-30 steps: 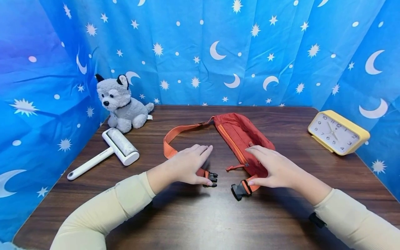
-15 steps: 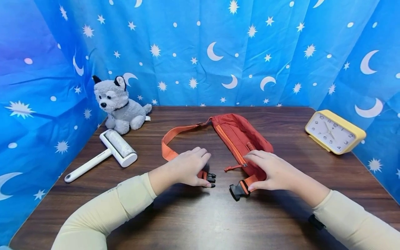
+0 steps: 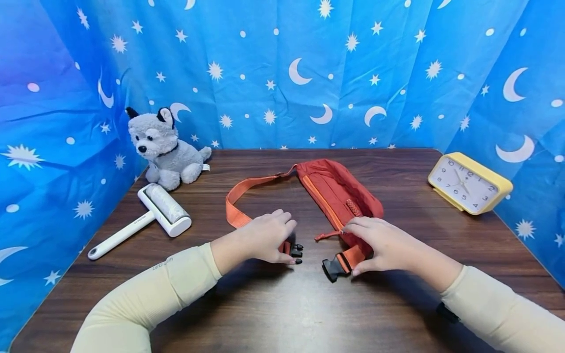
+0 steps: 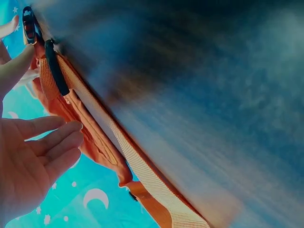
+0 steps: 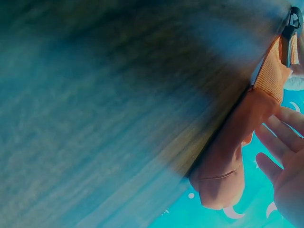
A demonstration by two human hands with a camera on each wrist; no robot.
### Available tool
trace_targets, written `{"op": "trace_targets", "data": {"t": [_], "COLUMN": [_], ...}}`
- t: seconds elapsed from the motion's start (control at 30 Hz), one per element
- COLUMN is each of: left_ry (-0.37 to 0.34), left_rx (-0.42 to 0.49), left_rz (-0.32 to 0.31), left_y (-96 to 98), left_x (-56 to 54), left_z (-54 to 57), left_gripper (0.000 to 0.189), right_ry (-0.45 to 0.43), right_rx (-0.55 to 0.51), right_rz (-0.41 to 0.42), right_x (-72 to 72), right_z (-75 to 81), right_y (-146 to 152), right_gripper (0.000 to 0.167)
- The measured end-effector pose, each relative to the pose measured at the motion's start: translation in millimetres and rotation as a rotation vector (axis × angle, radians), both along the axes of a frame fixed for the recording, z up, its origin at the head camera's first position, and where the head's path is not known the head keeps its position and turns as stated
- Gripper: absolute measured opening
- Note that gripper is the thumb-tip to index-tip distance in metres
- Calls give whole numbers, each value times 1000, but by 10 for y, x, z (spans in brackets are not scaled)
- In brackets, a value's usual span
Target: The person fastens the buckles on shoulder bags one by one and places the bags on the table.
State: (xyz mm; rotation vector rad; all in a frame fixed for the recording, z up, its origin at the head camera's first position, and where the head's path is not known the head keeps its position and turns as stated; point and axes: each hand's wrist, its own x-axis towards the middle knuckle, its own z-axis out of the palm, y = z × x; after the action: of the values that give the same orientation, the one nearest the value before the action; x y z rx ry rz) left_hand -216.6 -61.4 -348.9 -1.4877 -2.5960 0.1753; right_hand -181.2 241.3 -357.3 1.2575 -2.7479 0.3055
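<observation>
A red waist bag (image 3: 337,189) with an orange zip lies on the dark wooden table, its orange strap (image 3: 238,198) looping out to the left. The black prong buckle half (image 3: 296,251) shows beyond the left hand (image 3: 267,238), whose thumb is close to it. Loosely bent, the left fingers stand apart from the strap in the left wrist view. The right hand (image 3: 384,245) is over the bag's near end, thumb beside the webbing of the black socket buckle half (image 3: 334,268). In the right wrist view its fingers (image 5: 285,133) are spread beside the bag. The buckle halves are apart.
A grey plush dog (image 3: 165,147) sits at the back left, with a white lint roller (image 3: 163,208) in front of it. At the right stands a yellow alarm clock (image 3: 470,184). A blue star-and-moon curtain (image 3: 265,73) surrounds the table (image 3: 282,314).
The head view has shifted slightly, so the scene sits further left. The right thumb has moved a little toward the near edge, off the buckle webbing. The left hand is nearly still.
</observation>
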Motion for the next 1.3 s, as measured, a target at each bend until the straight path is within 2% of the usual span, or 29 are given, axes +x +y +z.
{"op": "trace_targets", "data": {"t": [0.3, 0.47, 0.7, 1.07, 1.3], "left_ry": [-71, -88, -96, -122, -156], "left_rx": [-59, -71, -94, -120, -132], "left_rz": [29, 42, 48, 41, 30], "left_y": [45, 56, 56, 71, 72], "left_x": [3, -2, -15, -13, -17], "left_z": [31, 34, 8, 13, -4], "left_gripper": [61, 61, 70, 66, 57], "right_ry": [-17, -44, -100, -41, -74], "right_rx": [18, 10, 44, 50, 65], "right_rz": [74, 115, 121, 174, 163], "right_x": [2, -7, -8, -10, 19], "right_z": [4, 3, 1, -18, -13], "right_y": [-28, -64, -95, -131, -168], "right_gripper": [74, 66, 61, 57, 53]}}
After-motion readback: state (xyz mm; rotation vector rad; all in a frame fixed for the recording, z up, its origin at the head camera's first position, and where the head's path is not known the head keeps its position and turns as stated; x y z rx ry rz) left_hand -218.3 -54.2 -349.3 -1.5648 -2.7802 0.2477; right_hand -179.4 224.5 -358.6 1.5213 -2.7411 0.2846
